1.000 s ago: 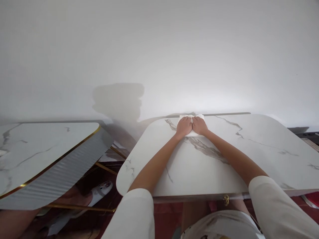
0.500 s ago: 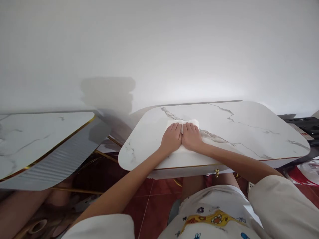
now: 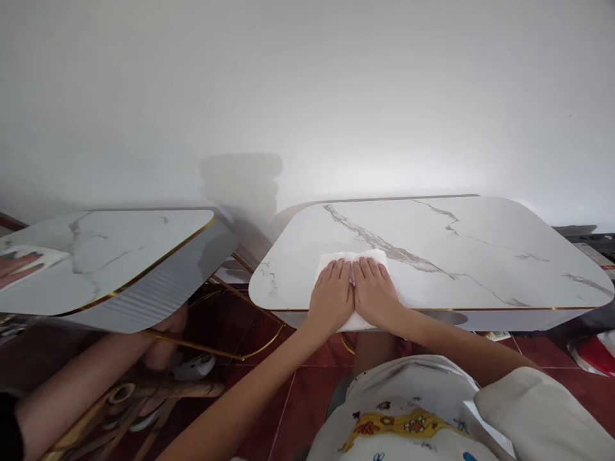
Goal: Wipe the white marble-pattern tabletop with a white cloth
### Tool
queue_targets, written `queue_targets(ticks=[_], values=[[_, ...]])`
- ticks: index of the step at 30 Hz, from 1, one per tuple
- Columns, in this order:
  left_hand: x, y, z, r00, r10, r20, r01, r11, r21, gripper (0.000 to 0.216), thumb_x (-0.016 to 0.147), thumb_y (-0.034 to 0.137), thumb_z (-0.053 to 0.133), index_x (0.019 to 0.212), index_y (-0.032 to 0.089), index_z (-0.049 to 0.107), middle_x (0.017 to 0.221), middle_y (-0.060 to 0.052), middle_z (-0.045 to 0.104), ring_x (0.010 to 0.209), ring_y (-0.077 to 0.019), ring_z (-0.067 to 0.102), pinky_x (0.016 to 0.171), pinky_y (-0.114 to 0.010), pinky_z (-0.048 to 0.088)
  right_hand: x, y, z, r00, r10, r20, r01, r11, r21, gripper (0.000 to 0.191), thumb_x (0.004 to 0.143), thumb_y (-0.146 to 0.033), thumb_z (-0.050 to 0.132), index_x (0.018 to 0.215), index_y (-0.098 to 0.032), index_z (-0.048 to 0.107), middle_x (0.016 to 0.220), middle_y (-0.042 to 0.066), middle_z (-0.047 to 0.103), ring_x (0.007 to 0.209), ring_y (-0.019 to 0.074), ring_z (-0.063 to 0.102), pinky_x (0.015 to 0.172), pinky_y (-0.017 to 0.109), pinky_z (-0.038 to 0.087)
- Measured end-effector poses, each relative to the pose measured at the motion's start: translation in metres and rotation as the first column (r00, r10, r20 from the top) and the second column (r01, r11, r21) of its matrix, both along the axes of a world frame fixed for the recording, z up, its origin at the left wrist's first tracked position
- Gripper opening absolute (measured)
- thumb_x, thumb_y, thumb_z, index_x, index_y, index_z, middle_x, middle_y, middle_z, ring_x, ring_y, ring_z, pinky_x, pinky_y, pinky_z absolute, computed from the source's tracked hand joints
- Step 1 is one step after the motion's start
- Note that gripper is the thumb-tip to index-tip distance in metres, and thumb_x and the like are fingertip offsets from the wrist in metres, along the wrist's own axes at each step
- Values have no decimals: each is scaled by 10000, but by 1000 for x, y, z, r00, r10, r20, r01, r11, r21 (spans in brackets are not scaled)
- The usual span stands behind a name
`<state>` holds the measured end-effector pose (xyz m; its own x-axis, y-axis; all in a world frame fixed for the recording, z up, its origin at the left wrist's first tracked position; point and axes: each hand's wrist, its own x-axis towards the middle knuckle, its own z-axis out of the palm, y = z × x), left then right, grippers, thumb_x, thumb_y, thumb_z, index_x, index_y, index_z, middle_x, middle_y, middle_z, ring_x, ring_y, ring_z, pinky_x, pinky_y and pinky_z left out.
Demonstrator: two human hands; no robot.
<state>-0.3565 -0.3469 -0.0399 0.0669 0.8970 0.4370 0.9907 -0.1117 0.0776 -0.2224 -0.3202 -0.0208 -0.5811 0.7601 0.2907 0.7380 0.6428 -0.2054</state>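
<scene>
A folded white cloth [image 3: 353, 257] lies on the near part of a white marble-patterned tabletop [image 3: 485, 262], its lower edge hanging over the front rim. My left hand [image 3: 333, 294] rests flat on the cloth's left half, fingers extended and pointing away from me. Beside it, thumbs together, my right hand [image 3: 375, 291] lies flat on the right half, palm down. Both hands press on the cloth with open fingers. The parts of the cloth under the palms are hidden.
To the left stands a second marble-patterned table [image 3: 144, 240] with a gold edge. Another person's hand [image 3: 19, 266] is on a white cloth there. Below it are that person's legs and a wooden stool [image 3: 163, 389]. A grey wall [image 3: 307, 96] rises behind both tables.
Both hands and the cloth have slid toward me, from the middle of the tabletop to its front edge. The view has shifted left, bringing the other person's hand into sight.
</scene>
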Motion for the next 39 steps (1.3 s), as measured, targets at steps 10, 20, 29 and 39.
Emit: queue_targets(ticks=[10,20,29,39], values=[[36,43,2,987,-163,1,163,986,43,375,893,185,372,1215,156,562,1285,-168,610,1254,-289,537,1118,-471,406,41,36,-8,999,-39,24,38,999,26,488,935,-176,353,1393,-92,497,1465,192,497,1362,318,414,1100,488,327],[2,140,23,979,-125,159,134,990,-46,295,833,135,412,1058,163,601,1149,-132,662,1149,-274,583,1056,-432,457,4,136,7,998,-9,65,8,1000,11,387,952,-157,329,1265,-84,544,1312,176,579,1225,303,476,1014,424,372],[-41,233,19,964,-45,262,48,999,-3,348,887,170,353,1091,174,634,1199,-110,680,1189,-252,583,1080,-413,442,-41,232,7,1000,-2,19,2,1000,-7,335,964,-171,340,1219,-113,549,1350,158,575,1262,268,481,1036,402,365],[-59,293,20,980,19,198,-14,1000,-27,343,914,168,346,1109,164,627,1226,-125,667,1195,-261,581,1054,-408,450,-63,297,6,999,13,-37,-15,999,-43,363,965,-208,373,1266,-106,548,1333,138,606,1269,255,501,1053,375,355]])
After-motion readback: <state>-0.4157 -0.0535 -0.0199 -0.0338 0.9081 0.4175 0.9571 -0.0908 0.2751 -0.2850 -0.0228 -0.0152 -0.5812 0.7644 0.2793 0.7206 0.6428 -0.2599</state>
